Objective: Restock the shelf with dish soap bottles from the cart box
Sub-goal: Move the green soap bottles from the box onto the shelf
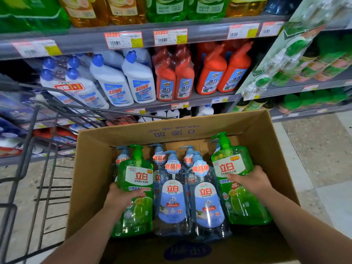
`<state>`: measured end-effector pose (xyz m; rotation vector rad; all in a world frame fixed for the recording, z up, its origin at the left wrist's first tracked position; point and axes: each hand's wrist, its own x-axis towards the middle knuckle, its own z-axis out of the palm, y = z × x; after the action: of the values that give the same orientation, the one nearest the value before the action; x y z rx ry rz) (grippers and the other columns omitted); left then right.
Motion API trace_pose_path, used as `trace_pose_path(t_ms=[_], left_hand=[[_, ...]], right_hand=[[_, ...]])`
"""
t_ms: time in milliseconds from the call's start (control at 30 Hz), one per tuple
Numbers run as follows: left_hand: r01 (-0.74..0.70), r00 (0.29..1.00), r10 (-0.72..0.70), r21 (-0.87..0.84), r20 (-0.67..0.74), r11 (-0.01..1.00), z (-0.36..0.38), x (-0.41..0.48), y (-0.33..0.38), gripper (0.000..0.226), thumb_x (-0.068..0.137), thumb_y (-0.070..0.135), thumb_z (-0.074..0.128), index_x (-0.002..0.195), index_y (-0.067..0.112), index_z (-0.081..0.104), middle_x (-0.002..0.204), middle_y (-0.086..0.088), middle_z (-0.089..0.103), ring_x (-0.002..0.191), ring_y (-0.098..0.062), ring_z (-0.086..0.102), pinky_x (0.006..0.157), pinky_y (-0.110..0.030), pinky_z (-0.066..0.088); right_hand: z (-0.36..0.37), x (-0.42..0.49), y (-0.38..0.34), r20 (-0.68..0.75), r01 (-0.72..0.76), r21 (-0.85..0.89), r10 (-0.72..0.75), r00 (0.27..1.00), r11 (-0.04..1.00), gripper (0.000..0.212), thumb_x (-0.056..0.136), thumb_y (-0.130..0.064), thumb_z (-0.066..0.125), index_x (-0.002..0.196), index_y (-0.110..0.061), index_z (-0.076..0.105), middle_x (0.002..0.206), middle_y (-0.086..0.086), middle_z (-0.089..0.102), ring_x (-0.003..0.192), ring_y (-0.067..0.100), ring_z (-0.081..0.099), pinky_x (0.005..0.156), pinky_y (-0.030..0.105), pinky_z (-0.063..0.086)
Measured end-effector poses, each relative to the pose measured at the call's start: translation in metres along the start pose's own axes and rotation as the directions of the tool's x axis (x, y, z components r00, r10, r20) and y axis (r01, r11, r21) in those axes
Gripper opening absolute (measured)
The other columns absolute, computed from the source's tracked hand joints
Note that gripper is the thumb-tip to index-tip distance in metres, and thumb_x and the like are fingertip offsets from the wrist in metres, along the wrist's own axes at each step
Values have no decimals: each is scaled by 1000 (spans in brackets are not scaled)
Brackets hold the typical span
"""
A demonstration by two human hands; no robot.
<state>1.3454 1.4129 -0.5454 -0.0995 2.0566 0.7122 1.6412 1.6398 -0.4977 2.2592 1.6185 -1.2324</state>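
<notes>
An open cardboard box [91, 168] sits on the cart and holds pump bottles of dish soap. My left hand [122, 195] grips a green bottle [136, 178] at the box's left side. A second green bottle [234, 168] stands tilted at the right side, higher than the rest, and my right hand [249, 180] grips its middle. Between them stand several clear blue-labelled bottles [172, 199] in plastic wrap. The shelf [171, 44] faces me above the box.
The black wire cart [38, 168] frames the box on the left. White toilet cleaner bottles [123, 82] and orange ones [209, 77] fill the middle shelf; green and yellow soap bottles [165, 8] line the top shelf. A hanging strip of packets [285, 54] juts out on the right.
</notes>
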Motion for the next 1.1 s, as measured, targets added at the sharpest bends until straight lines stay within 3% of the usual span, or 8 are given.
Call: trace_pose_path(t_ms=[100,300,433,533,733,833,900,1100], left_hand=[[-48,998,48,-9,41,999,-4,-7,7,78,56,18,90,123,8,52,109,-15,67,93,-33,66,86,-49,53],[-185,978,189,-56,83,981,-16,-25,28,56,60,13,88,109,9,63,101,-15,71,89,-34,68,87,-50,53],[-271,957,279,-100,79,958,-24,-46,37,42,57,14,89,93,17,68,88,-7,73,77,-24,69,67,-31,54],[-295,949,309,-160,70,942,-30,-60,45,50,55,13,90,98,13,64,93,-9,72,77,-22,68,57,-26,49],[-400,912,406,-329,-55,855,-50,-109,51,52,53,11,90,87,21,52,80,1,69,71,-16,67,55,-27,50],[-446,891,442,-391,-106,805,-59,-139,51,57,57,6,88,105,9,57,95,-12,72,85,-30,69,77,-46,57],[-477,874,462,-446,-152,757,-66,-162,47,52,60,2,85,105,9,60,97,-15,73,85,-32,70,83,-51,55],[-558,826,481,-540,-292,630,-82,-238,26,36,67,3,81,95,10,61,100,-20,71,91,-38,68,86,-58,52]], right_hand=[[1,-12,-6,-3,65,0,-65,998,998,72,52,-38,89,99,-16,40,94,3,57,84,22,55,76,33,46],[-6,-41,-30,-9,171,93,-171,985,981,77,49,-37,90,107,-13,46,102,5,63,95,26,63,87,43,53],[-12,-65,-51,-37,226,229,-224,974,947,77,47,-36,91,107,-12,49,101,4,65,93,24,65,87,42,54],[-16,-79,-65,-6,284,341,-300,954,896,74,50,-31,91,111,-10,56,101,4,69,90,21,68,85,41,55],[-33,-121,-94,-19,491,372,-522,853,788,45,59,-26,87,99,-14,71,95,7,74,84,19,70,83,35,55],[-42,-144,-98,-11,583,385,-629,777,715,28,61,-24,87,83,-25,71,88,1,74,80,14,68,80,33,53],[-50,-158,-97,-2,615,426,-679,734,663,27,59,-22,87,77,-29,68,84,-3,73,79,13,68,80,34,53],[-71,-204,-91,33,670,535,-805,592,514,26,60,-17,87,76,-24,67,64,-15,71,54,-4,66,44,11,47]])
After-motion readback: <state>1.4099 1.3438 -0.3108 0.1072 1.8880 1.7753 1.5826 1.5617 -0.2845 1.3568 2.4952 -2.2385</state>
